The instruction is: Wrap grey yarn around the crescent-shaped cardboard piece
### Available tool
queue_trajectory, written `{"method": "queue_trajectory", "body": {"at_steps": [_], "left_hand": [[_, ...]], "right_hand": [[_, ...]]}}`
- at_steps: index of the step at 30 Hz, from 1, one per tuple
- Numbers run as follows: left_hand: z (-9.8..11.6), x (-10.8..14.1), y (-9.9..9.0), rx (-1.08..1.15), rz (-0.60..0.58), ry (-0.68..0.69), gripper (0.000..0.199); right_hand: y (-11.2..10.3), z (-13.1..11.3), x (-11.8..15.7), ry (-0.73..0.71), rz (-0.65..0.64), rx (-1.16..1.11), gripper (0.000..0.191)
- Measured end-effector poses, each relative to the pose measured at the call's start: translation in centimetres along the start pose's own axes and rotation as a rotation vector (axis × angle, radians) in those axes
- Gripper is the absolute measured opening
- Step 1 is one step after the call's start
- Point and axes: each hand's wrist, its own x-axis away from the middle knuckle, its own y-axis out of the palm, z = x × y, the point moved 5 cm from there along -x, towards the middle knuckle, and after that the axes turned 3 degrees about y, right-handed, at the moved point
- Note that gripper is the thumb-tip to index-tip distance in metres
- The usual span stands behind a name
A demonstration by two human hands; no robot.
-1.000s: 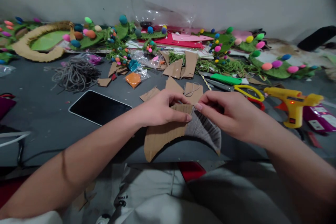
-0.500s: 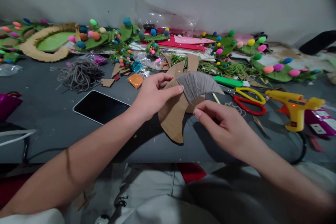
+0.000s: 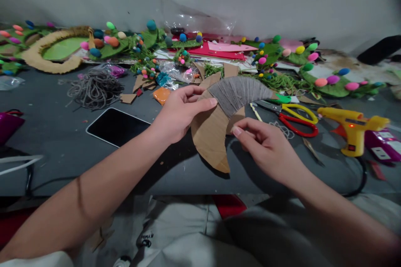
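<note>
Grey yarn heap (image 3: 97, 89) on the worktop (image 3: 62, 117); rightward, gripped by the left hand (image 3: 178, 114) above the worktop, a part-wrapped cardboard crescent (image 3: 209, 131); then the right hand (image 3: 266, 144), pinched, seemingly on a strand too fine to see. Risk: loosening of the wraps (image 3: 239, 91) through slackened tension.

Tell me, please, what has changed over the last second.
The cardboard crescent in the left hand has turned counterclockwise, its wrapped end rising; the right hand has shifted from the outer edge to beside the inner curve. The phone and glue gun stayed put.
</note>
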Motion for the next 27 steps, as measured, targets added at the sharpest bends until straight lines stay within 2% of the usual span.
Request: {"method": "queue_trajectory", "body": {"at_steps": [8,14,17,22,27], "left_hand": [[0.3,0.0,0.1,0.026,0.014,-0.041,0.027],[0.3,0.1,0.2,0.021,-0.056,-0.045,0.022],[0.4,0.0,0.3,0.03,-0.061,-0.045,0.025],[0.0,0.1,0.4,0.084,-0.084,-0.125,0.032],[-0.2,0.5,0.7,0.074,-0.227,-0.18,0.03]], "right_hand": [[-0.1,0.7,-0.2,0.053,-0.033,-0.101,0.027],[-0.3,1.1,-0.6,0.054,-0.037,-0.141,0.027],[-0.5,1.1,-0.8,0.003,-0.007,-0.087,0.025],[-0.8,1.1,-1.0,-0.183,-0.015,0.059,0.017],[-1.9,2.4,-1.8,-0.21,0.002,0.155,0.022]]}}
